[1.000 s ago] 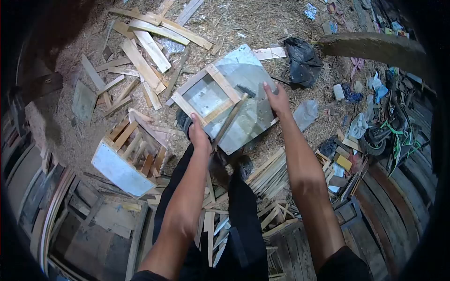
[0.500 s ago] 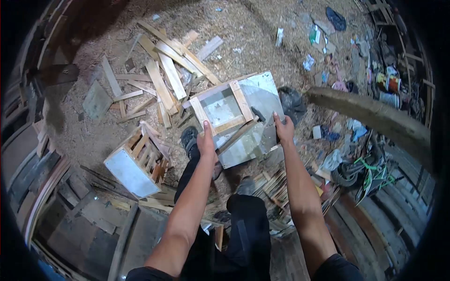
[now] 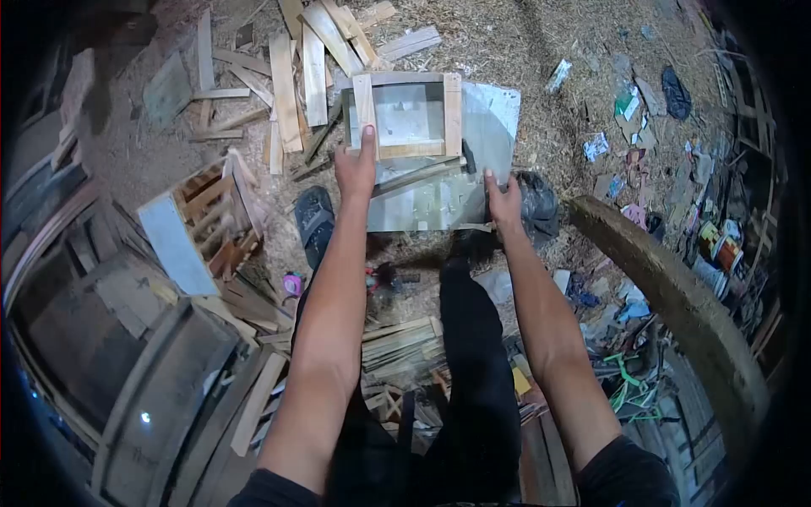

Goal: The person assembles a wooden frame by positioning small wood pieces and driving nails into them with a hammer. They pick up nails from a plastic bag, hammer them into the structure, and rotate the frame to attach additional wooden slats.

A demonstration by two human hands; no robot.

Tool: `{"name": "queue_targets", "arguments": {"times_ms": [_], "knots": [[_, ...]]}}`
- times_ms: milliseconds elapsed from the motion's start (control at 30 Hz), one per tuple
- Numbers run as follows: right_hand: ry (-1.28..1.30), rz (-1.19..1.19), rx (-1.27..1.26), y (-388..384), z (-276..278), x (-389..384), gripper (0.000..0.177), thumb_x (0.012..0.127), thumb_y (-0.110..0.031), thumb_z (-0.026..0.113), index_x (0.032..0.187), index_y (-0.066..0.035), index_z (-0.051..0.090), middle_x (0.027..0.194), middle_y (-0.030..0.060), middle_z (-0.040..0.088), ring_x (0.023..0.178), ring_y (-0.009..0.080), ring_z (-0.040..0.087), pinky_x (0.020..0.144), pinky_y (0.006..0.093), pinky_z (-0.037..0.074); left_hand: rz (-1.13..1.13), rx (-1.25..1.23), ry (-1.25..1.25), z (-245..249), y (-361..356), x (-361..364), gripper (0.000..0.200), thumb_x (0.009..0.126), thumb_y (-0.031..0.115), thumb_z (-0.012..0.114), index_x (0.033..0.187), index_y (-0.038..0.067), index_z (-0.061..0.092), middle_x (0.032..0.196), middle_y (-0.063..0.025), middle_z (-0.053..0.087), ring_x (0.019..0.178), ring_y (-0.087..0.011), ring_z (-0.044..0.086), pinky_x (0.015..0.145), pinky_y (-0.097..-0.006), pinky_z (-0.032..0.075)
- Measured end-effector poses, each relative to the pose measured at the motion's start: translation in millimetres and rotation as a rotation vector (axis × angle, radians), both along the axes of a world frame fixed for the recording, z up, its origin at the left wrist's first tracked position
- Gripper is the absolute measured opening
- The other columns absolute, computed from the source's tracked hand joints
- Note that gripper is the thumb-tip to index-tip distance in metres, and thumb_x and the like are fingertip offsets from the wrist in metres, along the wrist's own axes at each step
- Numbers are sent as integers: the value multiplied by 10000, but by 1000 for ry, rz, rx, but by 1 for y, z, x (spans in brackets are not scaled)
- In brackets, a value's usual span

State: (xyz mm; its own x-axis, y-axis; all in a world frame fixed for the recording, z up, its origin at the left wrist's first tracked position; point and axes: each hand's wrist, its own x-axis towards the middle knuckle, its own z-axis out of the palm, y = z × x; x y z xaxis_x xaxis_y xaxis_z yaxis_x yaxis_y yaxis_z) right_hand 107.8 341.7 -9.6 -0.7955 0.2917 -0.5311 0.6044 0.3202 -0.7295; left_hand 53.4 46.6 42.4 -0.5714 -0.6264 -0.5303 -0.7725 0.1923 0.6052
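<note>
L hand (image 3: 356, 166), R hand (image 3: 505, 199) on box (image 3: 407, 114)

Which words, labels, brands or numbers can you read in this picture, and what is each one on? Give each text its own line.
No text here can be read.
Framed metal panel, gripped by the left hand and the right hand: no marking shows.
Wrappers on the ground to the right: printed, but too small and blurred to read.
Can near the right edge: coloured label, too blurred to read.
</note>
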Motion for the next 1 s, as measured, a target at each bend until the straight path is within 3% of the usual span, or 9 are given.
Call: {"name": "queue_targets", "arguments": {"times_ms": [133,233,300,400,600,800,1000], "knots": [[-33,43,59,0,27,-21,591,845,-457,699,1098,72,616,1039,212,665,969,293,635,868,384,478,-14,51,-48,31,9,-11,904,754,683,657,1190,-101,540,1146,-284,615,1096,-378,597,963,-416,445],[-103,90,124,16,22,-29,585,846,-458,697,1084,71,620,1020,216,666,962,305,635,866,389,478,-34,150,-56,25,12,-12,883,757,683,655,1161,-97,555,1123,-285,623,1086,-372,603,958,-414,446],[-122,99,149,30,20,-26,585,846,-458,698,1076,74,621,1008,220,666,958,308,636,862,389,479,1,62,-58,27,33,0,838,772,652,666,1132,-98,563,1091,-271,635,1052,-361,616,947,-405,452],[-34,165,122,44,33,-15,550,870,-436,687,1035,87,633,960,176,684,881,207,632,806,335,488,138,87,2,39,52,25,789,789,611,677,1109,-102,566,1061,-258,644,1017,-345,625,920,-406,461],[-108,152,61,64,73,11,521,859,-386,714,1056,87,618,982,189,674,914,235,636,828,351,487,239,162,-17,22,79,89,656,846,516,671,1036,-107,600,968,-251,660,934,-329,640,856,-400,479],[-89,146,112,54,40,-3,520,835,-391,734,1020,85,634,946,199,681,884,241,643,793,360,498,210,2,41,-24,68,81,727,814,584,665,1027,-108,603,958,-265,654,927,-362,638,853,-428,477],[-75,232,173,59,23,-50,574,817,-449,730,1030,76,638,937,231,685,876,309,663,806,387,497,259,77,34,-33,68,51,812,801,618,655,1118,-122,556,1057,-311,623,1011,-397,618,897,-444,463]]}}
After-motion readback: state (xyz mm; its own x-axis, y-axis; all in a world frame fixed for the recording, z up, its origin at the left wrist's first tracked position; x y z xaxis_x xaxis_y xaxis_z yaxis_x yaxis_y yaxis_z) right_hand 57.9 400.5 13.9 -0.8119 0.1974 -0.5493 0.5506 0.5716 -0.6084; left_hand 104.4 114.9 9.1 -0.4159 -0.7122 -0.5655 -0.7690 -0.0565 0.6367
